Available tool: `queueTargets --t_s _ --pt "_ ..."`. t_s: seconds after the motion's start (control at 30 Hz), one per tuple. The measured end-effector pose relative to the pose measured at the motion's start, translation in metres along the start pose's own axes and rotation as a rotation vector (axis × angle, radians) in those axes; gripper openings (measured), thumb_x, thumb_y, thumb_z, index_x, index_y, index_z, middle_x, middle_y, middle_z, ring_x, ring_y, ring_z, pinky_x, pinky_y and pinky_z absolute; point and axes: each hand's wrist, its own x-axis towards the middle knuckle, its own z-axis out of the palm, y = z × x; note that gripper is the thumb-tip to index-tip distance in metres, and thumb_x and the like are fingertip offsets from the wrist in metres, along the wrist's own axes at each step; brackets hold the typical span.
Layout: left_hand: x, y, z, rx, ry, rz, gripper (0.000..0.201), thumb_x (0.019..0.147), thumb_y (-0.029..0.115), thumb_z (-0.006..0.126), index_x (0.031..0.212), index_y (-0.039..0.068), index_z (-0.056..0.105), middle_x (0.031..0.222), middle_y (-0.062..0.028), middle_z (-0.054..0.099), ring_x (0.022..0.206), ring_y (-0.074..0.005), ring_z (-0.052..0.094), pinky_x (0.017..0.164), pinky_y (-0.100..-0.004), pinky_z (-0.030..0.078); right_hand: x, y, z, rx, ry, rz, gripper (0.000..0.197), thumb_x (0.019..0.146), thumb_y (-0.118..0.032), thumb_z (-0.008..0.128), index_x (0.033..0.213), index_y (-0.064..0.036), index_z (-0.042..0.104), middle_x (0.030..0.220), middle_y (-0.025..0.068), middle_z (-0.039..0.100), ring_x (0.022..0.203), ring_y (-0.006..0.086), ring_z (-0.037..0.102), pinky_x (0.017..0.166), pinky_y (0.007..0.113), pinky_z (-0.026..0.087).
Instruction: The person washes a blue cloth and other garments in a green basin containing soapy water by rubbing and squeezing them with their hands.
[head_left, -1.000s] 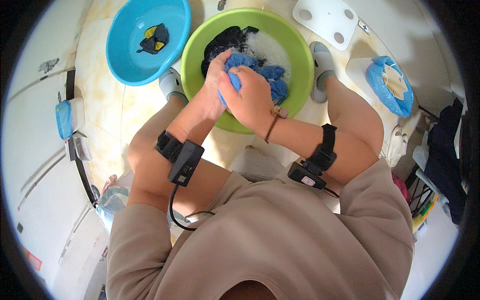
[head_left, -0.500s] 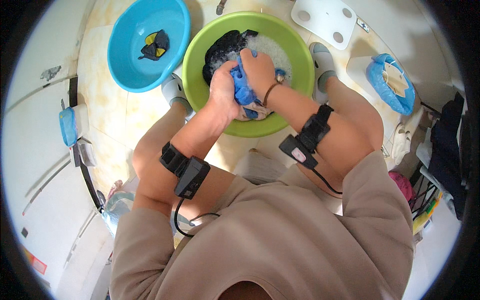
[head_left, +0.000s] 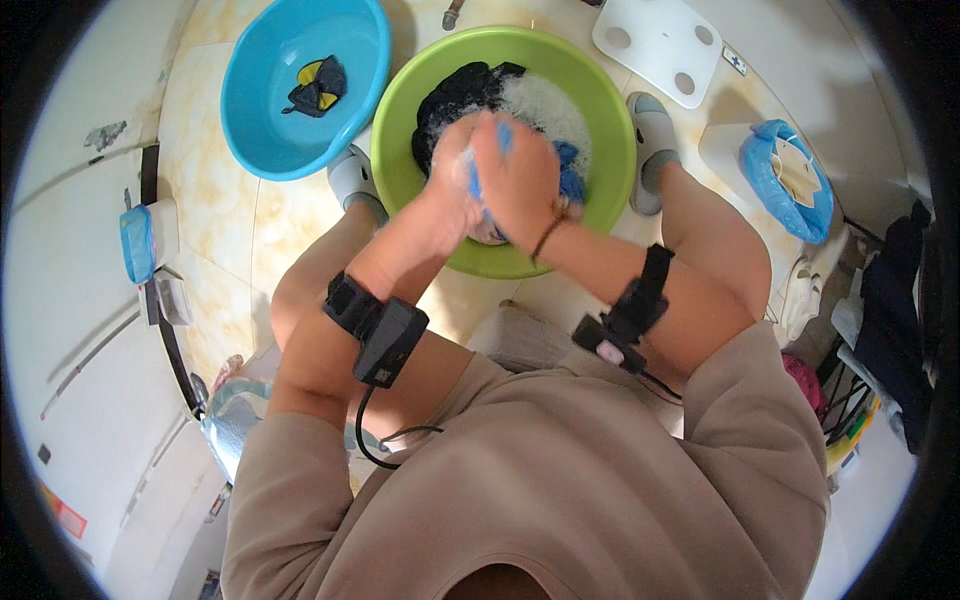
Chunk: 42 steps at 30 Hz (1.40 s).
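Above a green basin (head_left: 392,165) of sudsy water, my left hand (head_left: 457,168) and my right hand (head_left: 517,178) are pressed together, both closed on a wet blue cloth (head_left: 571,178). Bits of the blue show between my fingers, and more of it hangs to the right of my right hand. White foam (head_left: 548,105) floats at the far right side of the basin. A dark garment (head_left: 460,95) is bunched in the water at the far left. Under my hands lies some pale fabric, mostly hidden.
At the far left stands a blue basin (head_left: 240,110) with a black and yellow cloth item (head_left: 320,86) in it. A white bathroom scale (head_left: 655,45) lies at the far right. Near my right knee is a bin with a blue liner (head_left: 785,180).
My hands have pressed closer together over the blue cloth, covering more of it. A fold of it now shows at the right of my right hand. The view has shifted slightly.
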Motion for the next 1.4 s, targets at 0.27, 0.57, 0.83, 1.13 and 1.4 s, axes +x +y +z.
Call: queueTargets --t_s 0.27,0.57,0.83,1.13,1.4 --pt "0.002 -0.016 0.027 0.192 0.358 -0.032 0.024 0.09 0.02 0.036 0.094 0.005 0.054 0.092 -0.0071 0.059 0.082 -0.019 0.057 0.075 -0.0322 0.048 0.036 0.037 0.002 0.259 -0.012 0.537 0.037 0.078 -0.032 0.05 0.072 0.0042 0.059 0.064 0.0257 0.056 0.06 0.0371 0.056 0.058 0.042 0.043" --pt "0.038 0.008 -0.026 0.228 0.318 -0.291 0.028 0.084 0.033 0.048 0.075 0.007 0.053 0.062 -0.0108 0.055 0.051 -0.0252 0.052 0.053 -0.0372 0.046 -0.03 -0.009 -0.001 0.024 -0.173 -0.048 0.033 0.079 -0.032 0.051 0.07 -0.0022 0.062 0.069 0.0226 0.059 0.065 0.0396 0.057 0.061 0.047 0.046" --pt "0.025 -0.023 -0.008 0.02 0.297 -0.015 0.021 0.086 0.023 0.042 0.084 0.007 0.054 0.078 -0.0085 0.058 0.068 -0.0212 0.055 0.065 -0.0335 0.046 0.012 0.024 0.004 0.079 -0.01 0.295 0.044 0.085 -0.036 0.042 0.075 0.0031 0.061 0.077 0.0284 0.058 0.078 0.042 0.056 0.075 0.047 0.043" --pt "-0.011 -0.02 0.02 0.152 0.475 -0.082 0.027 0.082 0.028 0.05 0.09 0.003 0.057 0.084 -0.0099 0.059 0.073 -0.0223 0.057 0.072 -0.0357 0.046 0.0 0.037 0.012 0.338 -0.058 0.854 0.042 0.083 -0.031 0.041 0.074 0.0056 0.06 0.079 0.0277 0.059 0.076 0.0417 0.058 0.07 0.046 0.044" --pt "-0.011 0.008 0.029 0.248 0.256 -0.126 0.029 0.084 0.032 0.047 0.078 0.006 0.056 0.068 -0.0071 0.056 0.058 -0.0211 0.052 0.057 -0.0337 0.044 -0.037 -0.013 -0.004 0.28 -0.045 0.392 0.038 0.088 -0.031 0.042 0.073 0.0028 0.054 0.063 0.0164 0.055 0.058 0.0246 0.052 0.059 0.036 0.041"
